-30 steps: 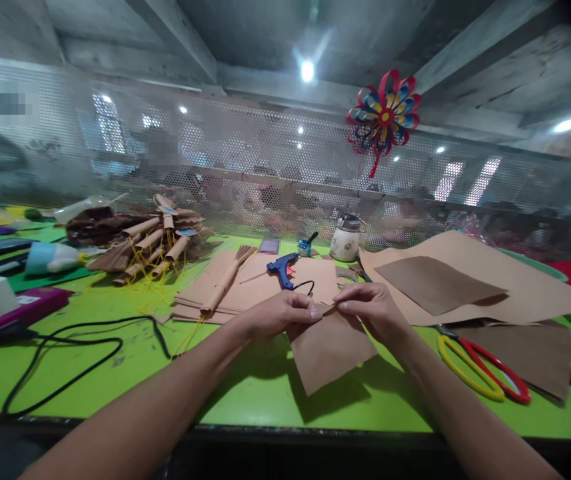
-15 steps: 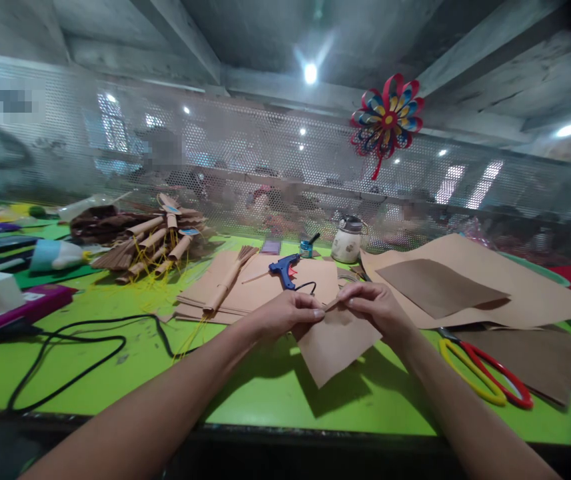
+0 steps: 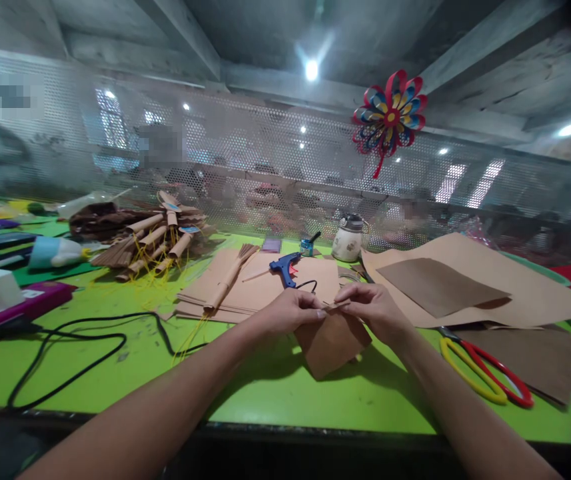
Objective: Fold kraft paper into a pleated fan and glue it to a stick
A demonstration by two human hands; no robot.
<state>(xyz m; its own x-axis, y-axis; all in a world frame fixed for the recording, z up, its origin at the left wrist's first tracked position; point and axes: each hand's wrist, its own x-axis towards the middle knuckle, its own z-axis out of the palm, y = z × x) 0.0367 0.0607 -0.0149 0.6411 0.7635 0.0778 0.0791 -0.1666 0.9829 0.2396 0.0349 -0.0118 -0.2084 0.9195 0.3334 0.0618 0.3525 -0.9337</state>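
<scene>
Between my hands a small sheet of brown paper (image 3: 334,343) hangs over the green table, its upper edge folded into a narrow strip. My left hand (image 3: 298,311) pinches the fold at its left end. At the right end, my right hand (image 3: 372,309) grips the same fold between thumb and fingers. Just behind my hands, a blue glue gun (image 3: 285,269) lies on a stack of light brown paper (image 3: 260,283). A rolled paper piece with a fringed end (image 3: 226,283) rests on the stack's left part.
Scissors (image 3: 485,373) with yellow and red handles lie at the right, beside large brown sheets (image 3: 530,287). Bundled paper rolls (image 3: 155,243) with yellow strings sit at the left. A black cable (image 3: 90,338) loops across the green table (image 3: 165,387). A jar (image 3: 348,240) stands behind.
The hanging paper has tilted and its lower part looks darker and shorter. The top edge now shows a flatter folded strip between my fingers. Both hands keep their pinch.
</scene>
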